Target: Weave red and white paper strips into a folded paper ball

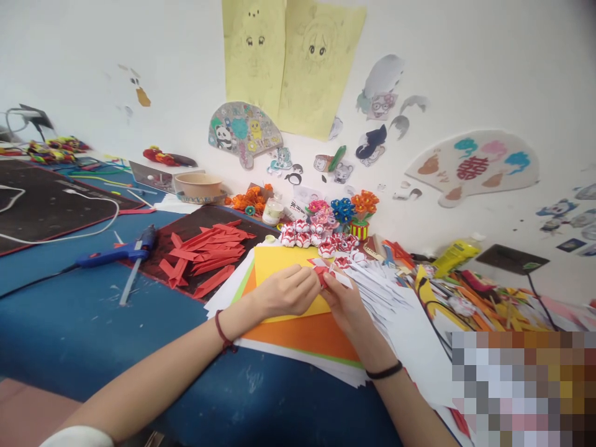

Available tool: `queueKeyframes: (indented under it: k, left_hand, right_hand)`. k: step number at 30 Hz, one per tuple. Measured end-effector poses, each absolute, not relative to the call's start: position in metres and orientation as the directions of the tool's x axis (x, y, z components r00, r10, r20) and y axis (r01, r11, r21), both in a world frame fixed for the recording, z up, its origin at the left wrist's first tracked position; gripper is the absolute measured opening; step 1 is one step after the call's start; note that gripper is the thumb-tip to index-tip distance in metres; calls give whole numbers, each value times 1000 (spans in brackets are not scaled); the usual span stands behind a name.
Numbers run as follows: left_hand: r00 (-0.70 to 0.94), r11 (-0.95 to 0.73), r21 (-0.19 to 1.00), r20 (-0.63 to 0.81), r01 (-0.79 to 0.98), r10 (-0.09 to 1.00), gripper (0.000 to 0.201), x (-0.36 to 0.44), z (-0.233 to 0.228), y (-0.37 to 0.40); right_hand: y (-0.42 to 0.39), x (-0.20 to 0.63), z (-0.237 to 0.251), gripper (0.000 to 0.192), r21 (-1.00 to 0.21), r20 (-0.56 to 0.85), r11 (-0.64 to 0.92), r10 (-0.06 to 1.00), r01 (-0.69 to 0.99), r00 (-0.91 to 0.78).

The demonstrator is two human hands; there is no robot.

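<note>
My right hand [343, 305] pinches a small red-and-white folded paper piece [321, 272] between thumb and fingers. Curled closed, my left hand [291, 290] meets the piece from the other side, its fingertips on the red edge. Both hands are above a stack of coloured paper, with a yellow sheet [274, 261] on top and an orange sheet [298, 338] below. Just beyond them sit several red-and-white folded paper flowers [302, 239]. White paper strips [377, 292] fan out to the right of my right hand.
Red folded strips [209, 251] are heaped on a dark mat at left, near a blue glue gun [135, 247]. A bowl [199, 186], small bottle [272, 211] and bright paper flowers [343, 211] stand by the wall. Paper scraps and a yellow bottle [457, 256] crowd the right.
</note>
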State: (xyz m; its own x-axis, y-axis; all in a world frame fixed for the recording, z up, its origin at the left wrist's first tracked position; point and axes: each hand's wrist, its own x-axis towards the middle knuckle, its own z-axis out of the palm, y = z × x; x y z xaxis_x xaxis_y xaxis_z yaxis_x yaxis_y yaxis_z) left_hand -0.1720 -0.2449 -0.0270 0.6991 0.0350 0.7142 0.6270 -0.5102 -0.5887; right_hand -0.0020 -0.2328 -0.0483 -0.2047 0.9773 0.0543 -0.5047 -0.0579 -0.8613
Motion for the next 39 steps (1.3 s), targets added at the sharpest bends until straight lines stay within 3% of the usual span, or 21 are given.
queueKeyframes:
  k: [7, 16, 19, 23, 26, 28, 32, 36, 39]
  left_hand:
    - [773, -461, -690, 634, 558, -12, 23, -171, -27, -248]
    - [809, -446, -740, 585, 504, -56, 21, -167, -31, -252]
    - [754, -516, -647, 657, 561, -4, 21, -167, -27, -253]
    - [539, -646, -322, 826, 692, 166, 12, -173, -15, -251]
    - [508, -750, -144, 815, 645, 280, 19, -180, -9, -246]
    - [550, -818, -104, 787, 566, 281, 20, -184, -9, -241]
    - [546, -850, -76, 796, 521, 263, 18, -189, -14, -235]
    - [590, -787, -203, 771, 583, 238, 24, -190, -16, -237]
    - [640, -752, -275, 730, 599, 242, 24, -188, -16, -241]
  right_hand:
    - [-235, -9, -47, 35, -853, 41, 8, 998, -521, -51]
    - [-236, -9, -46, 44, -848, 49, -6, 995, -529, -89]
    - [-232, -3, -45, 42, -858, 47, -39, 987, -512, -153]
    - [-226, 11, -42, 34, -891, 50, -74, 965, -448, -259]
    - [-226, 19, -39, 26, -912, 35, -122, 928, -392, -371]
    - [-228, 21, -38, 25, -921, 37, -140, 898, -364, -439]
    - [-232, 20, -35, 44, -955, 6, -146, 862, -259, -507]
    - [-233, 18, -34, 55, -990, 7, -40, 946, -138, -325]
    - [-233, 15, -34, 52, -998, 26, 10, 958, -57, -284]
